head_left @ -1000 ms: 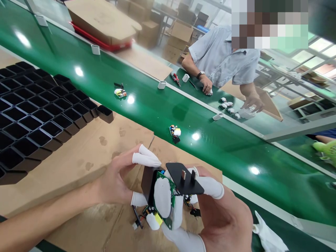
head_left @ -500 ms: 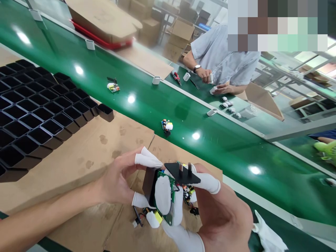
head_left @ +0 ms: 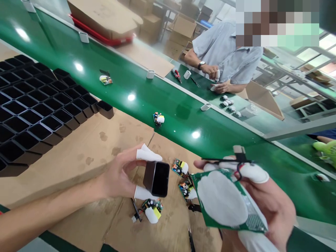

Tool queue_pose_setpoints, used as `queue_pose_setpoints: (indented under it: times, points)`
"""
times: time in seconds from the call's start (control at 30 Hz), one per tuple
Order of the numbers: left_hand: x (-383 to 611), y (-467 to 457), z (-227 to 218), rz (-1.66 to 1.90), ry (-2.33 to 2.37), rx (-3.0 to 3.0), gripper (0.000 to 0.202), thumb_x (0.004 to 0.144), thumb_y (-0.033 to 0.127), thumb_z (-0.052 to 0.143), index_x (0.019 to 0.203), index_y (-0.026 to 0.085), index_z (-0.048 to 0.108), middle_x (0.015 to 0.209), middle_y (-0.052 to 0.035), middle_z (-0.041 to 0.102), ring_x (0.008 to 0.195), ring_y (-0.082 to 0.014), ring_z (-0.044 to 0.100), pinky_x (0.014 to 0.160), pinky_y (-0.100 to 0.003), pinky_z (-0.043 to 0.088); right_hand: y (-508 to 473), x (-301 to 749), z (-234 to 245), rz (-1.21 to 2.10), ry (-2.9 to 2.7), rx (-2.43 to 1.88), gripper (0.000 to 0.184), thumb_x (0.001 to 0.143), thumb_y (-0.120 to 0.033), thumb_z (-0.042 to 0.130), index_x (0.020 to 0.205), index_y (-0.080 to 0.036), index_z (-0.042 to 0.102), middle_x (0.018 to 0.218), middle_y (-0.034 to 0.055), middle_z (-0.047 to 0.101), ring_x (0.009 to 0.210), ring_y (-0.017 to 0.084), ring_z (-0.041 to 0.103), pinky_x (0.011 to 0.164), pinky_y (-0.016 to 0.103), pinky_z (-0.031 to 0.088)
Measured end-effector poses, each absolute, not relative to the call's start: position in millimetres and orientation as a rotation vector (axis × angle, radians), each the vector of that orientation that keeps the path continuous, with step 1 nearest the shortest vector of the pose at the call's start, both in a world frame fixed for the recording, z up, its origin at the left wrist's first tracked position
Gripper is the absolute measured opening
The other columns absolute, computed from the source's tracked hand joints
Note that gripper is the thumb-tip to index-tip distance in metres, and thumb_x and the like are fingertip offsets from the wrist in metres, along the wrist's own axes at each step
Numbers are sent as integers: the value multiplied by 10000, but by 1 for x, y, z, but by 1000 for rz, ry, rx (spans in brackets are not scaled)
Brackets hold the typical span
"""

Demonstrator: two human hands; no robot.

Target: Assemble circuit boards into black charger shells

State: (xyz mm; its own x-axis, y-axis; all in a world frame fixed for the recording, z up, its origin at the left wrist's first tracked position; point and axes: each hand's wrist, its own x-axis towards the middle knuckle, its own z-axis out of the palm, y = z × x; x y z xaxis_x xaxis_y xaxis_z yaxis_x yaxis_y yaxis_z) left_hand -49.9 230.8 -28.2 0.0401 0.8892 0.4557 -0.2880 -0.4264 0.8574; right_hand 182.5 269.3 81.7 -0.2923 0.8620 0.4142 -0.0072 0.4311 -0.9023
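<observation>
My left hand [head_left: 126, 173], with white finger cots on thumb and finger, grips a black plastic case [head_left: 156, 178] whose open end faces right. To its right, my right hand [head_left: 265, 196] holds a green circuit board [head_left: 223, 199] close to the camera. A large white pad covers the board's face, and a black plug plate [head_left: 223, 160] with metal prongs is wired to it along the top. Board and case are apart. On the cardboard below lie several small circuit boards, one [head_left: 153, 211] under the case and another [head_left: 181, 168] between my hands.
Rows of black cases [head_left: 47, 108] stand at left on cardboard [head_left: 91, 196]. Beyond runs a green conveyor belt [head_left: 126, 115] carrying circuit boards [head_left: 159, 118] and white cases [head_left: 150, 74]. Across it a co-worker's hands [head_left: 214, 77] handle a white piece. Tweezers [head_left: 191, 239] lie at the front.
The board, earlier against the case's opening, has moved right and nearer the camera in my right hand. The case's opening now shows. Things on the belt have shifted left.
</observation>
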Motion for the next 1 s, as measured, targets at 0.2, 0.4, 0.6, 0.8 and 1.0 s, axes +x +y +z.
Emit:
queue_pose_setpoints:
  times: [0.2, 0.4, 0.6, 0.8, 1.0]
  points:
    - [-51, 231, -25, 1580, 651, 1429, 690, 721, 238, 1089, 1350, 272, 806, 1138, -89, 793, 1007, -249, 766, 903, -394, 714, 261, 172, 74, 1297, -1718, -682, 640, 711, -167, 1027, 1299, -271, 798, 1211, 117, 875, 1043, 417, 879, 913, 544, 763]
    - [-54, 229, -22, 1568, 687, 1487, 690, 733, 189, 1030, 1368, 324, 795, 1157, -65, 806, 986, -271, 763, 896, -406, 687, 257, 155, 77, 1211, -1734, -652, 742, 616, -157, 1108, 1279, -291, 804, 1031, 56, 837, 750, 284, 822, 633, 381, 713]
    - [-55, 228, -23, 1579, 638, 1467, 748, 696, 51, 1001, 1376, 275, 784, 1168, -97, 785, 1025, -282, 786, 893, -410, 692, 256, 155, 80, 1039, -1779, -700, 673, 647, -160, 1076, 1262, -295, 839, 1037, 56, 839, 828, 306, 815, 719, 422, 679]
    - [-55, 228, -18, 1575, 662, 1485, 733, 713, 47, 992, 1375, 277, 776, 1148, -87, 792, 999, -274, 793, 877, -409, 688, 256, 157, 80, 1022, -1835, -717, 646, 697, -235, 1074, 1292, -340, 847, 987, 36, 831, 788, 290, 791, 695, 411, 675]
    - [-56, 227, -18, 1571, 667, 1496, 732, 734, 76, 1000, 1404, 275, 782, 1233, -124, 831, 1035, -288, 785, 915, -442, 669, 256, 157, 78, 1019, -1816, -734, 619, 659, -215, 1087, 1229, -310, 867, 980, 38, 836, 809, 295, 811, 747, 431, 715]
